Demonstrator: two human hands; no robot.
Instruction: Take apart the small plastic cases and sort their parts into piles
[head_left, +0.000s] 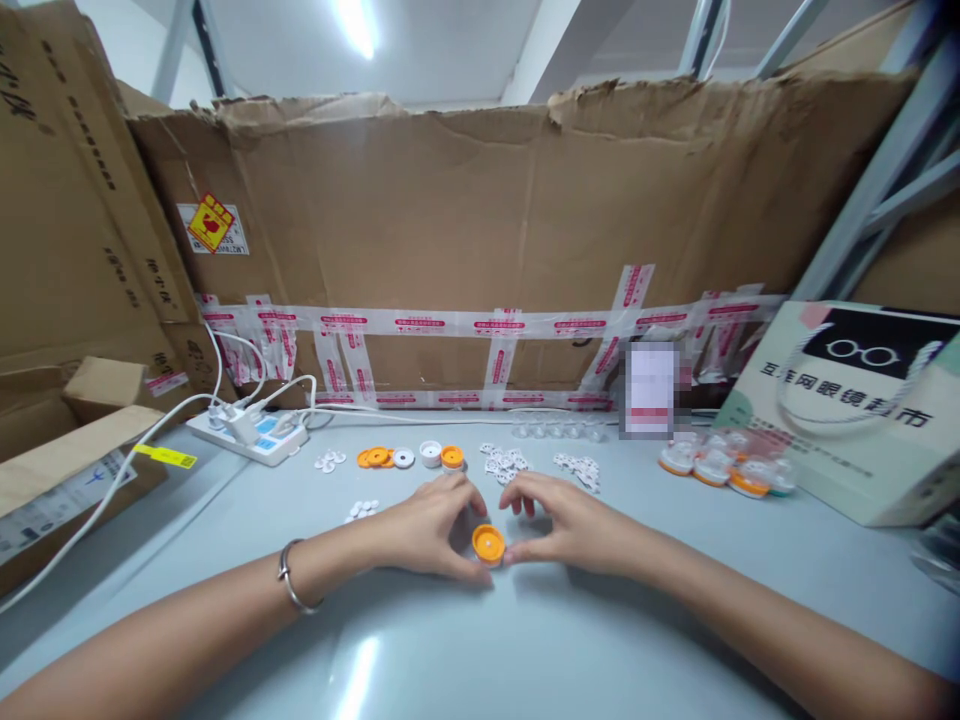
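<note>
A small round orange cap-like part [488, 544] sits between my two hands, low over the grey table [525, 640]. My left hand [424, 525] curls round its left side, thumb and fingers pinching it. My right hand [559, 522] pinches its right side with thumb and forefinger, the other fingers bent above. A metal bracelet is on my left wrist. Just beyond my hands lie more orange discs [376, 457], white round parts [430, 452], another orange cap [452, 456] and piles of small white pieces [504, 463].
A white power strip [251, 433] with cables lies at the back left. Finished orange and teal pieces [716, 462] cluster at the right beside a printed paper bag [855, 410]. Taped cardboard walls [480, 230] enclose the table; open boxes stand at left.
</note>
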